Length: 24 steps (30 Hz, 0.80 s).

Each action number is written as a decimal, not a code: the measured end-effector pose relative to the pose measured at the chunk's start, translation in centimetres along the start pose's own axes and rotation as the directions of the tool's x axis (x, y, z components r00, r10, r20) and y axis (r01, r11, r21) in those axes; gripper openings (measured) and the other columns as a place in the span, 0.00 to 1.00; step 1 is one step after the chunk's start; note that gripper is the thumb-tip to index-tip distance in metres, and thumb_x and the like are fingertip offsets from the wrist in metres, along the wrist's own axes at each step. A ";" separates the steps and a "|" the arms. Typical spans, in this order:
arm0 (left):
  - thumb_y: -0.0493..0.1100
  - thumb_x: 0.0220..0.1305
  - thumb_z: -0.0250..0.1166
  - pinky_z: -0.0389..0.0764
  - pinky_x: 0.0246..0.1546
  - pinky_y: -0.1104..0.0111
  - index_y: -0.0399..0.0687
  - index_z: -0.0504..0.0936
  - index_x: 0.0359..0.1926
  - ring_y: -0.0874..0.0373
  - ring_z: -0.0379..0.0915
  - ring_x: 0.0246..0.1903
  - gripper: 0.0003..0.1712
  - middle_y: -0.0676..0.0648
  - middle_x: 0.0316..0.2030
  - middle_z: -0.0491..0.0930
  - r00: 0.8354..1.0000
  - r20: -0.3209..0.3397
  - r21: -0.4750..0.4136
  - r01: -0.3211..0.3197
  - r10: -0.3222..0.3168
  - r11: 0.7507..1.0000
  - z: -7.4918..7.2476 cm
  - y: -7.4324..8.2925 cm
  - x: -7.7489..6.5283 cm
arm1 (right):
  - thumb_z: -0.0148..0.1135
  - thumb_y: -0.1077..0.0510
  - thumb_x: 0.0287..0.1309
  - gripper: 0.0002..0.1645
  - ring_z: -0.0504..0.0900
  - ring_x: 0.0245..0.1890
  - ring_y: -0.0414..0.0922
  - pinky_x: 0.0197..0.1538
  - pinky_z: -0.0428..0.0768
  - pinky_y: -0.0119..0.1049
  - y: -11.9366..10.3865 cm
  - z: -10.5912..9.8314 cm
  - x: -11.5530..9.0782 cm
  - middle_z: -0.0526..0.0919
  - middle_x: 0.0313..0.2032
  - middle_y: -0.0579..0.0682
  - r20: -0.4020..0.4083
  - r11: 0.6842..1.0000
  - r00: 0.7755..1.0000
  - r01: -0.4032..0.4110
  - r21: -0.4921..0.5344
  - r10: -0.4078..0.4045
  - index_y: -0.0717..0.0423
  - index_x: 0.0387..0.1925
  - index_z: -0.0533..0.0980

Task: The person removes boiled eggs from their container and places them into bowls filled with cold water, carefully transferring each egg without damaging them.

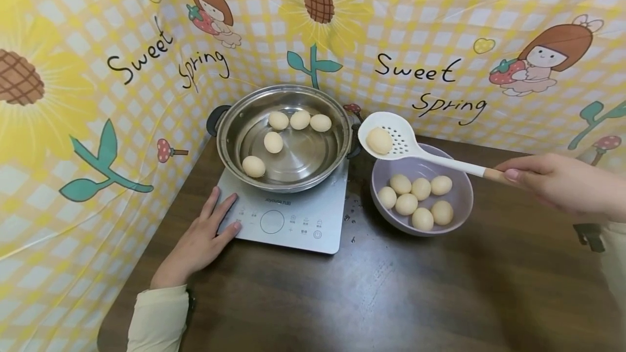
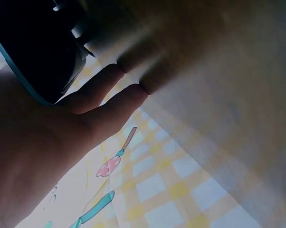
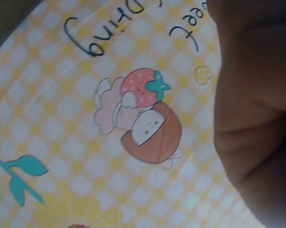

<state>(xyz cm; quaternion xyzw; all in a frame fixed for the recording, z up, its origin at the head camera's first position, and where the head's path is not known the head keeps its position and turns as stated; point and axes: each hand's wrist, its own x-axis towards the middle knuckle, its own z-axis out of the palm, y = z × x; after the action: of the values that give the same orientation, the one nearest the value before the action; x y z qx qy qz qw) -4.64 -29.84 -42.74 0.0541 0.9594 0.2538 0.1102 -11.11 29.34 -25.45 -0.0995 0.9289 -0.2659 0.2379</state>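
Note:
My right hand (image 1: 562, 181) grips the wooden handle of a white slotted spoon (image 1: 413, 143). One egg (image 1: 379, 140) rests in the spoon's bowl, held up between the pot and the purple bowl, over the bowl's far left rim. The purple bowl (image 1: 462, 205) holds several eggs (image 1: 406, 204). In the steel pot (image 1: 293, 163) lie several more eggs (image 1: 273, 142), spread toward its back and left. My left hand (image 1: 202, 238) lies with fingers spread at the left edge of the induction cooker (image 1: 298, 238); its fingers (image 2: 119, 107) look straight in the left wrist view.
The pot stands on the cooker, its black handle (image 1: 215, 120) jutting left. Water drops (image 1: 349, 216) dot the brown wooden table (image 1: 391, 292) between cooker and bowl. A yellow checked cloth (image 1: 430, 10) with printed flowers and figures walls the back and left sides.

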 end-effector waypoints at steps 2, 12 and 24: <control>0.66 0.68 0.46 0.56 0.50 0.32 0.63 0.44 0.75 0.23 0.45 0.62 0.40 0.50 0.73 0.25 1.000 0.001 0.000 -0.001 0.001 1.000 0.0 0.0 0.0 | 0.43 0.51 0.73 0.25 0.58 0.07 0.39 0.10 0.63 0.35 0.6 0.1 -0.3 0.62 0.14 0.47 -0.001 1.000 1.000 -0.005 0.001 0.005 0.65 0.59 0.70; 0.65 0.69 0.46 0.56 0.50 0.33 0.63 0.44 0.75 0.23 0.45 0.62 0.40 0.50 0.73 0.25 1.000 0.001 -0.007 -0.011 0.011 1.000 0.0 0.0 0.1 | 0.48 0.46 0.70 0.27 0.71 0.24 0.48 0.27 0.68 0.41 4.4 0.7 -0.7 0.78 0.28 0.52 -0.087 0.974 0.996 -0.034 -0.222 0.015 0.62 0.56 0.75; 0.64 0.69 0.47 0.55 0.51 0.33 0.61 0.45 0.75 0.24 0.45 0.62 0.40 0.50 0.73 0.25 1.000 0.002 -0.007 -0.013 0.013 1.000 0.0 0.2 0.0 | 0.55 0.45 0.66 0.25 0.67 0.17 0.43 0.19 0.64 0.38 6.4 1.7 -1.0 0.77 0.20 0.45 -0.292 0.934 0.955 -0.054 -0.354 -0.056 0.64 0.47 0.78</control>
<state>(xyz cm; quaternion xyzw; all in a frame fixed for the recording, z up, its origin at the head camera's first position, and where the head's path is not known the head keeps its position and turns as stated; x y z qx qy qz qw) -4.68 -29.69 -42.62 0.0600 0.9580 0.2578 0.1100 -9.76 34.26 -29.73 -0.1006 0.9867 -0.1041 0.0733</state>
